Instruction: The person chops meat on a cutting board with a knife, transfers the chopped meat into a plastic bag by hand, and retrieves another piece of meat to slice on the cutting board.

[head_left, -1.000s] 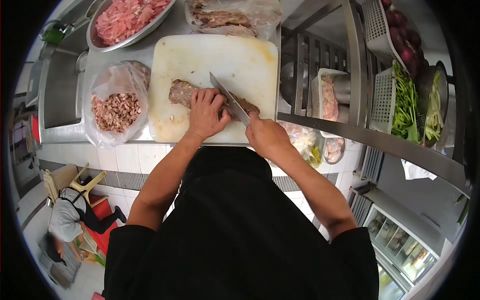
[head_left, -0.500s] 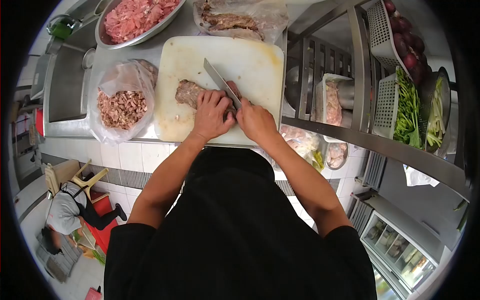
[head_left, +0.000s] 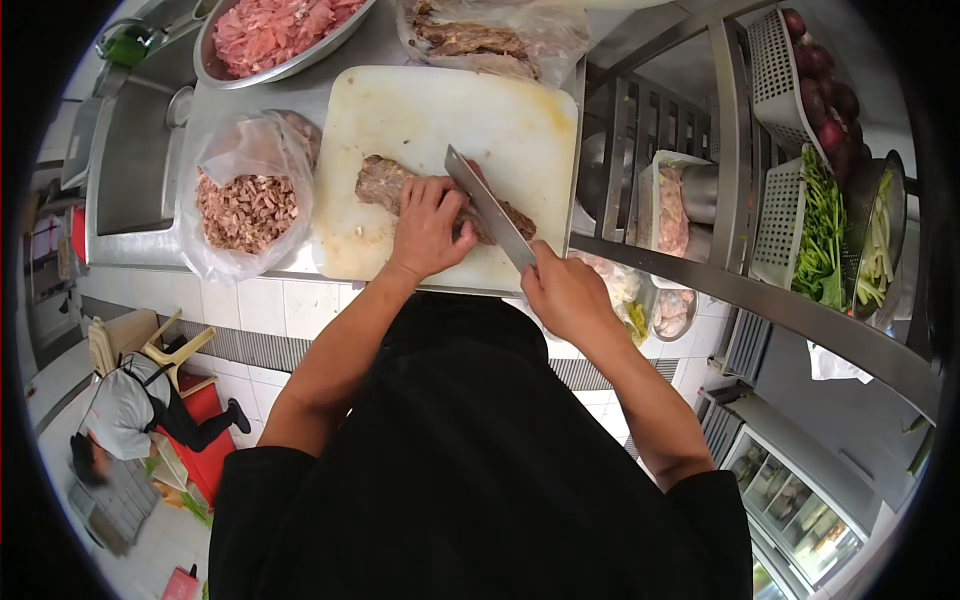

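Meanwhile, left grip (head_left: 428, 232) curled over, holding meat (head_left: 380, 182) on the cutting board (head_left: 420, 100) | right grip (head_left: 567, 290) closed around knife (head_left: 490, 208) | nearby fingers (head_left: 437, 190) could be nicked should the meat roll.

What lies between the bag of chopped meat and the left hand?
In the head view: the left part of the cutting board, bearing a small scrap and, by the left hand, one end of the meat.
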Tool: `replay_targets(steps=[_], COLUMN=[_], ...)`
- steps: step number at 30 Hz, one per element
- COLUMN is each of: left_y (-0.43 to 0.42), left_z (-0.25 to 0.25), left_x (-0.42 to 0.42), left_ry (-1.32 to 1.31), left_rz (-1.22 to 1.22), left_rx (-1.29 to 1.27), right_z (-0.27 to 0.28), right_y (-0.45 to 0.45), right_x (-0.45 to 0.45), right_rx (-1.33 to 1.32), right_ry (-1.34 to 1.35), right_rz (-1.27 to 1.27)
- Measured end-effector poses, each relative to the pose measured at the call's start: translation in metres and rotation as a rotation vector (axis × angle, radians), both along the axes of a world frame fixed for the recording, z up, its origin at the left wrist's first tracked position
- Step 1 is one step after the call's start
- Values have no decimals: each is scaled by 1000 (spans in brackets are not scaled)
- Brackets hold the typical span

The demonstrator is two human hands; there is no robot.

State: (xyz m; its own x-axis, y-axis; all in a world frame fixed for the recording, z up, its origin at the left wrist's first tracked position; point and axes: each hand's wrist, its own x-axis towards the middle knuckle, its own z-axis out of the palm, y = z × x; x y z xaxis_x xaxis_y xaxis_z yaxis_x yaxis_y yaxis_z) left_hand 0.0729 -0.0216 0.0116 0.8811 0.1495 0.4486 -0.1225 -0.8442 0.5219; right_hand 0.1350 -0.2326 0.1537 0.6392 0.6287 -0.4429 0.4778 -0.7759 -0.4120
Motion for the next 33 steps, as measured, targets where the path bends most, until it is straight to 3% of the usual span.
replay_targets(steps=[5,11,16,20,26,31,33], left_y=[2,1,1,0,-1,2,8], left_z=[-1,-1,0,-2,-4,8,19], left_x=[0,-1,0,0,-1,-3,2], left_ry=[7,45,24,33,19,37,85], left_rz=[9,1,-9,-1,-15,-45,-48], left_rx=[4,11,-16,1,22,-13,-67], right_z=[24,-52,2,-77,-75,-59,-43], right_y=[-13,32,-19,3,59,45,23], right_x=[-5,12,-6,-18,3,16,13], right_rx=[-118,70,-37,14,91,234,264], right_ry=[68,-23,164,-8,-51,-41,-5], right_rz=[16,-9,-9,-52,-65,-67,-262])
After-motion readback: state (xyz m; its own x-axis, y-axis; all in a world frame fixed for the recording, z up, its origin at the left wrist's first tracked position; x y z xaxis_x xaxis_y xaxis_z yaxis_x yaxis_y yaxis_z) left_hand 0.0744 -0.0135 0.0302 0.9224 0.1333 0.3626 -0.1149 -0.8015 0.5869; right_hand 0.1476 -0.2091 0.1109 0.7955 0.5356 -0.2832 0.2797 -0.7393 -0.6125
